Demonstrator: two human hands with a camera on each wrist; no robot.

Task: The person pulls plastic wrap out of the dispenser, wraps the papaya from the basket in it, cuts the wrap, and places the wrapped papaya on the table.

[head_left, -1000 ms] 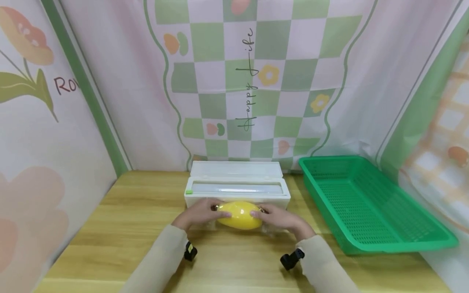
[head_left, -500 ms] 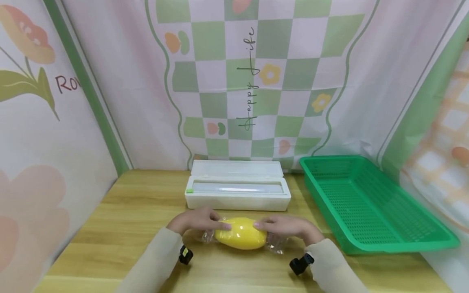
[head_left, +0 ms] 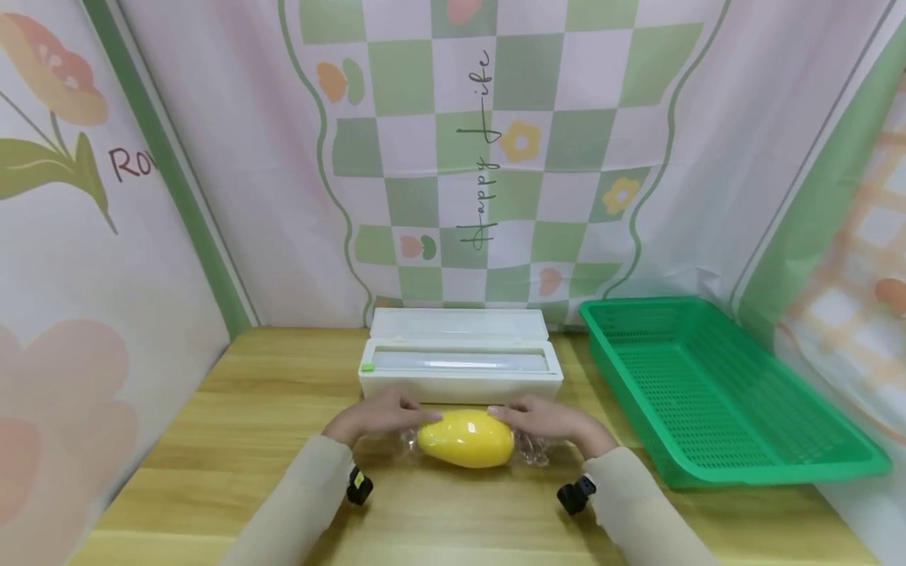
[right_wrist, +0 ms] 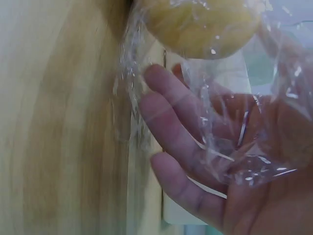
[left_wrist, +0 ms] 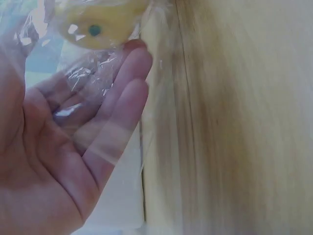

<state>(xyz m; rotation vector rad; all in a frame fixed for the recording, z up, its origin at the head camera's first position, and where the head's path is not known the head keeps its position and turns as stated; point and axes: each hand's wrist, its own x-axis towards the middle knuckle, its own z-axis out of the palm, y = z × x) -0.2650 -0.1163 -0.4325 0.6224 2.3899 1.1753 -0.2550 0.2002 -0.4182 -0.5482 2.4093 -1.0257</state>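
Observation:
A glossy yellow mango (head_left: pixel 467 439), loosely covered in clear plastic wrap (head_left: pixel 531 450), is held just in front of the white box. My left hand (head_left: pixel 382 415) grips its left end, with the thumb on top. At the right end my right hand (head_left: pixel 545 418) grips it the same way. The left wrist view shows a green spot on the end of the mango (left_wrist: pixel 100 24), and film lies across the palm of the left hand (left_wrist: pixel 73 132). Crumpled plastic wrap (right_wrist: pixel 220 142) hangs over the right palm in the right wrist view, below the mango (right_wrist: pixel 205 27).
Behind the hands stands a white cling film box (head_left: pixel 460 387) with its lid (head_left: pixel 458 324) raised and a roll inside. A green plastic basket (head_left: pixel 708 393) stands at the right on the wooden table (head_left: pixel 212 472). A patterned curtain hangs behind.
Both hands first brought the mango toward me, away from the white box, then slightly back toward it. The mango has turned a little, and the film ends now stick out at both sides.

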